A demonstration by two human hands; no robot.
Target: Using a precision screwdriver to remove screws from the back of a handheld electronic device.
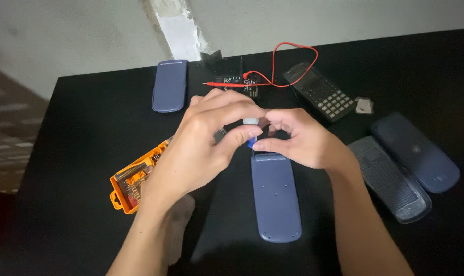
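My left hand (201, 140) and my right hand (301, 138) meet above the far end of a blue-grey calculator back shell (275, 197) that lies face down on the black table (78, 122). Between their fingertips they pinch a small white and blue object (251, 128); its exact kind is too hidden to tell. My left hand covers part of an orange screwdriver bit case (129, 184).
A second blue-grey cover (169, 85) lies at the back. A black multimeter (237, 84) with red leads (293, 56) and a dark calculator (321, 92) sit behind my hands. Two more casing halves (390, 179) (418, 153) lie at the right.
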